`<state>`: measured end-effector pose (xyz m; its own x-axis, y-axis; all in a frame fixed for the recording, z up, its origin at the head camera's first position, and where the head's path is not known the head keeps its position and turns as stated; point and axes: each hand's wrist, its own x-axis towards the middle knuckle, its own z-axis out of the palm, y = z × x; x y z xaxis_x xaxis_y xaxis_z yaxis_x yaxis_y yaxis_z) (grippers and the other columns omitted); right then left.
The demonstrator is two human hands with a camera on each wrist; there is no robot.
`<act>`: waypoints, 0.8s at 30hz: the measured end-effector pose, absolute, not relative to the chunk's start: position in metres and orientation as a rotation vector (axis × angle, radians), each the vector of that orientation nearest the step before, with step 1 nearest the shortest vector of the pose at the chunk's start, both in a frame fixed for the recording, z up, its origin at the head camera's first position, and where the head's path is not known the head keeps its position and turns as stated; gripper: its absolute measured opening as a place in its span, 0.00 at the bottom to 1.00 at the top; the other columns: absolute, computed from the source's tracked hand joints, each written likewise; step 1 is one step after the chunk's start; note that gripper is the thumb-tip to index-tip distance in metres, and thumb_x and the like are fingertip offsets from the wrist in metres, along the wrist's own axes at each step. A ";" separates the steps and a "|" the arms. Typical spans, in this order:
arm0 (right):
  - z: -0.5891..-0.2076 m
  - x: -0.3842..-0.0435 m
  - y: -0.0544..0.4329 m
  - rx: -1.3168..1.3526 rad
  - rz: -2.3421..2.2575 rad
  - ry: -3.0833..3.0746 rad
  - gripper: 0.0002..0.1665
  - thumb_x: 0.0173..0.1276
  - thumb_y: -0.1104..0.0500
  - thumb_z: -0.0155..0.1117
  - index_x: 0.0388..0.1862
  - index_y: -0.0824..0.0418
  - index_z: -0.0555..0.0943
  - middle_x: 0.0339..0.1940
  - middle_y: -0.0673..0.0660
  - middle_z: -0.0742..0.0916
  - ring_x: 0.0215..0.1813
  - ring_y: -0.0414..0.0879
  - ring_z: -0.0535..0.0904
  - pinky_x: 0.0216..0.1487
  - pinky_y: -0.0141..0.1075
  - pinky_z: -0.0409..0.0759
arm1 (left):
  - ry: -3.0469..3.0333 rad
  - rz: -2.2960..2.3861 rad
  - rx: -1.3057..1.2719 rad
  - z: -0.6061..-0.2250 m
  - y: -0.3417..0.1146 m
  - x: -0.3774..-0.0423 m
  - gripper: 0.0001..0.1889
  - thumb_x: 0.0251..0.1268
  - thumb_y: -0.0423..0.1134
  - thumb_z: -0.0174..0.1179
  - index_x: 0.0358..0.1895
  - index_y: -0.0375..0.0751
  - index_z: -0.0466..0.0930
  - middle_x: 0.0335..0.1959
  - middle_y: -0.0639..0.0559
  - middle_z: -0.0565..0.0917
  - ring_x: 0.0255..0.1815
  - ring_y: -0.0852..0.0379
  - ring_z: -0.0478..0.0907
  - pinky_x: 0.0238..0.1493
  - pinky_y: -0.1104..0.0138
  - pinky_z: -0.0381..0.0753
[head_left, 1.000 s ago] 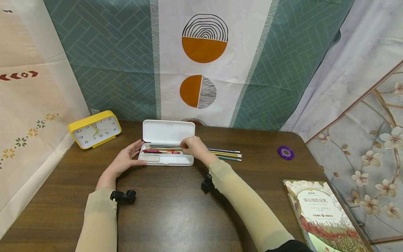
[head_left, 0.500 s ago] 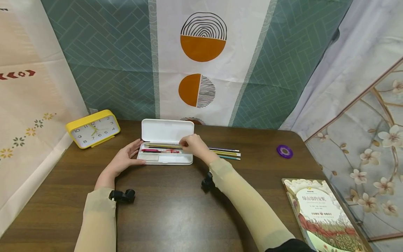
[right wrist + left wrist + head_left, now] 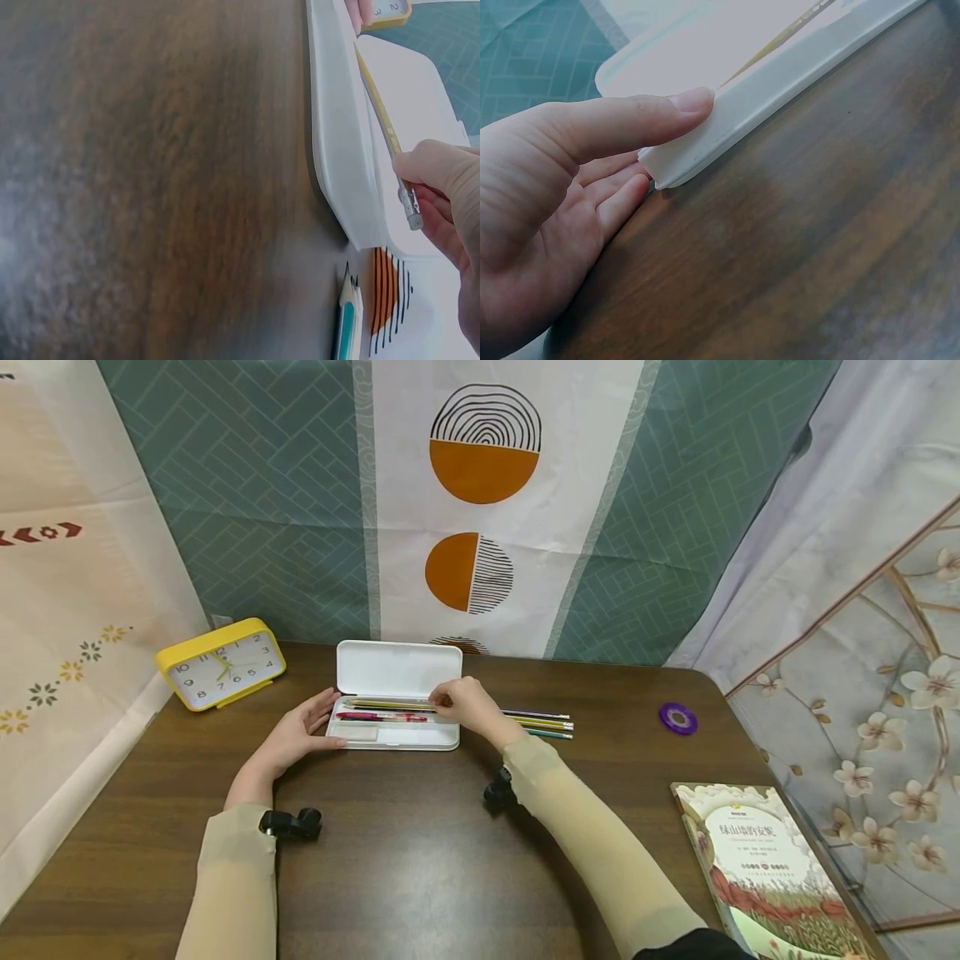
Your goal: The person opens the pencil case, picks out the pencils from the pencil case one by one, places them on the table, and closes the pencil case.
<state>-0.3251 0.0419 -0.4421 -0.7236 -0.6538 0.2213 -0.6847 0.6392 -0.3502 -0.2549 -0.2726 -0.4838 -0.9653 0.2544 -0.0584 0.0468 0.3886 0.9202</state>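
Note:
A white pencil case [image 3: 420, 746] lies with its lid up near the table's back edge. My left hand [image 3: 300, 735] holds its left end, thumb [image 3: 694, 105] on the front wall and fingers at the corner. Over the right end, my right hand [image 3: 471, 706] pinches a yellowish pencil [image 3: 384, 124] near its eraser end, between thumb and fingers. The pencil lies lengthwise along the case, its far end toward the left hand. Inside the case are a pink-red pen [image 3: 375, 717] and a whitish block [image 3: 356, 733] in the front left compartment. The right fingertips are partly hidden in the head view.
Several pencils [image 3: 551, 724] lie on the table just right of the case, points toward it. A yellow clock [image 3: 225, 664] stands at the back left. A purple ring-shaped disc [image 3: 678, 718] and a book [image 3: 768, 860] lie on the right.
The right hand stays over the case's right end, shifting only slightly, while the pencil in its fingers shows along the back of the case. The left hand keeps its place.

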 end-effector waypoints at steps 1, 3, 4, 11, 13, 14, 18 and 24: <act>-0.442 -0.325 0.043 1.137 0.644 -2.773 0.07 0.63 0.67 0.66 0.38 0.62 0.88 0.34 0.54 0.90 0.35 0.41 0.84 0.39 0.28 0.84 | 2.454 1.618 0.271 -0.484 -0.273 -0.255 0.56 0.54 0.41 0.73 0.79 0.36 0.41 0.79 0.40 0.53 0.79 0.42 0.51 0.75 0.55 0.55; -0.442 -0.325 0.045 1.139 0.654 -2.763 0.07 0.63 0.67 0.66 0.38 0.62 0.88 0.34 0.54 0.90 0.35 0.42 0.85 0.40 0.29 0.85 | 2.453 1.622 0.274 -0.484 -0.273 -0.255 0.56 0.54 0.41 0.73 0.79 0.36 0.41 0.79 0.40 0.53 0.79 0.42 0.51 0.75 0.55 0.55; -0.441 -0.324 0.046 1.138 0.666 -2.760 0.07 0.63 0.67 0.66 0.38 0.62 0.88 0.34 0.55 0.90 0.35 0.42 0.85 0.40 0.29 0.85 | 2.452 1.625 0.276 -0.485 -0.273 -0.256 0.56 0.54 0.40 0.73 0.79 0.36 0.41 0.79 0.40 0.53 0.79 0.42 0.51 0.75 0.56 0.55; -0.440 -0.322 0.054 1.112 0.694 -2.764 0.08 0.63 0.67 0.66 0.40 0.63 0.88 0.34 0.55 0.90 0.36 0.42 0.85 0.40 0.27 0.85 | 2.452 1.618 0.274 -0.486 -0.273 -0.256 0.56 0.55 0.41 0.73 0.79 0.37 0.42 0.79 0.40 0.53 0.79 0.42 0.51 0.75 0.55 0.55; -0.440 -0.321 0.057 1.102 0.714 -2.764 0.08 0.63 0.67 0.67 0.40 0.63 0.88 0.34 0.55 0.90 0.36 0.42 0.85 0.40 0.27 0.85 | 2.454 1.615 0.274 -0.486 -0.273 -0.256 0.56 0.55 0.41 0.73 0.79 0.37 0.42 0.79 0.40 0.53 0.79 0.42 0.51 0.75 0.54 0.54; -0.440 -0.321 0.058 1.097 0.725 -2.761 0.08 0.63 0.67 0.67 0.40 0.63 0.87 0.34 0.55 0.90 0.36 0.42 0.85 0.39 0.28 0.85 | 2.454 1.614 0.274 -0.486 -0.274 -0.256 0.56 0.55 0.41 0.73 0.79 0.37 0.42 0.79 0.40 0.53 0.79 0.42 0.51 0.75 0.53 0.54; -0.438 -0.321 0.064 1.076 0.764 -2.762 0.08 0.62 0.66 0.67 0.41 0.64 0.87 0.34 0.55 0.90 0.36 0.43 0.85 0.39 0.28 0.85 | 2.455 1.612 0.275 -0.486 -0.274 -0.256 0.56 0.55 0.41 0.73 0.79 0.37 0.41 0.79 0.40 0.53 0.79 0.42 0.50 0.75 0.52 0.54; -0.435 -0.321 0.074 1.050 0.815 -2.743 0.08 0.62 0.67 0.68 0.41 0.64 0.88 0.35 0.56 0.90 0.36 0.44 0.86 0.39 0.28 0.85 | 2.450 1.622 0.276 -0.485 -0.274 -0.255 0.56 0.54 0.41 0.73 0.79 0.37 0.41 0.79 0.40 0.53 0.79 0.42 0.50 0.76 0.55 0.54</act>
<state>-0.3206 0.0736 -0.4348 -0.7588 -0.5940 0.2674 -0.6436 0.6206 -0.4479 -0.2555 -0.2741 -0.4852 -0.9646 0.2580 -0.0553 0.0498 0.3838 0.9221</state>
